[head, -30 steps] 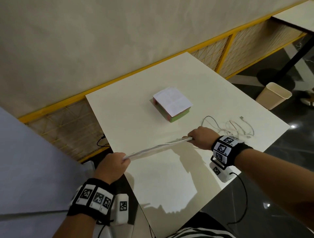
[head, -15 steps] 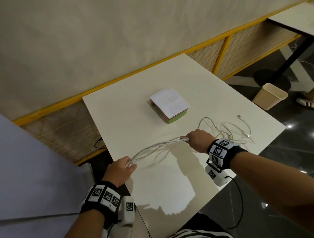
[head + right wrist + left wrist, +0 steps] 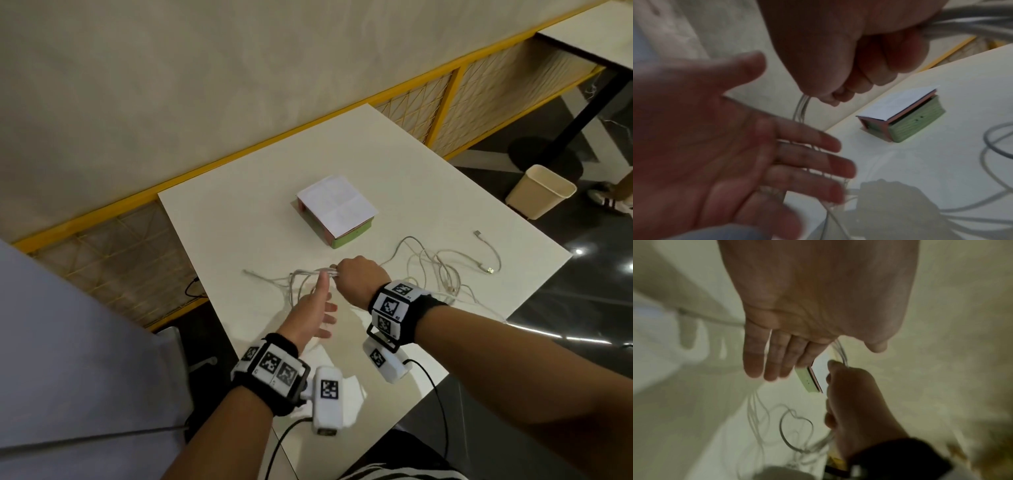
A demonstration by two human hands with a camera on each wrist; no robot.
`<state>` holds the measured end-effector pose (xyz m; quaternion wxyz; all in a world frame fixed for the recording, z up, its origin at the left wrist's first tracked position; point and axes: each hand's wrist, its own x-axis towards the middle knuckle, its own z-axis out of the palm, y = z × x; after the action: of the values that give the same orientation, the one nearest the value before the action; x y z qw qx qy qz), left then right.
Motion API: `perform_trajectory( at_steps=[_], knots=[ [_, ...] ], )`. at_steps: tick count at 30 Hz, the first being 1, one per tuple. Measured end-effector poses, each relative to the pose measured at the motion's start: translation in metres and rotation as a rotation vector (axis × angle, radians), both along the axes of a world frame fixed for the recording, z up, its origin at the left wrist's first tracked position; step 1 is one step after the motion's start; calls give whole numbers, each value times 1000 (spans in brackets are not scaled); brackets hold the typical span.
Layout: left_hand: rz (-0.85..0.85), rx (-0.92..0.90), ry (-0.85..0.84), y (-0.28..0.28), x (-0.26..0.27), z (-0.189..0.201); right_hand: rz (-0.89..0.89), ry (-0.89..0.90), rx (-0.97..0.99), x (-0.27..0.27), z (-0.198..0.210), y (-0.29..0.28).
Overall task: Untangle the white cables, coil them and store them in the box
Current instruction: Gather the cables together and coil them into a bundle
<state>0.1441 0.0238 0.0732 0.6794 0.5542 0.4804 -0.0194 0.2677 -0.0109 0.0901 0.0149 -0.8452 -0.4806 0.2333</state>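
Observation:
A tangle of white cables [image 3: 442, 270] lies on the white table [image 3: 411, 164], right of my hands. My right hand [image 3: 342, 274] grips a bunch of cable strands [image 3: 308, 272] in a fist just above the table; the fist [image 3: 859, 56] shows in the right wrist view. Slack loops [image 3: 789, 426] hang below it. My left hand [image 3: 323, 305] is close beside the right one, fingers spread and thumb up, holding nothing; its open palm [image 3: 797, 313] faces the left wrist camera. Behind the hands stands the box [image 3: 337, 210], green-sided, with a pink lid and white paper on top.
A cream waste bin [image 3: 541, 190] stands on the dark floor right of the table, with someone's shoe [image 3: 606, 200] beside it. A yellow mesh railing [image 3: 445, 99] runs along the wall. A grey surface [image 3: 68, 342] is at my left. The table's near edge is below my wrists.
My left hand let go of the strands it held stretched out, opened, and moved right toward the right hand. The strands went from taut to slack loops on the table.

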Motion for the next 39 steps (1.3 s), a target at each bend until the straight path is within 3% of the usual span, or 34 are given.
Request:
perform_trajectory(
  at_steps=[2,4,7,15,29,39],
  knots=[
    [180,-245,-154,-2,10,-5,48,1,-8,-10,6,0],
    [414,-362,-322,-2,17,-5,86,4,4,-17,9,-3],
    [698,-337,-441,0,26,-7,138,-14,48,-23,11,-10],
    [1108,-411,-548,22,24,8,198,-86,33,1,-7,-24],
    [1091,-306,-492,32,16,1,234,91,-43,19,-29,-35],
    [1239,-261,-576,85,-23,-15,10,61,-47,93,-44,-62]
  ],
)
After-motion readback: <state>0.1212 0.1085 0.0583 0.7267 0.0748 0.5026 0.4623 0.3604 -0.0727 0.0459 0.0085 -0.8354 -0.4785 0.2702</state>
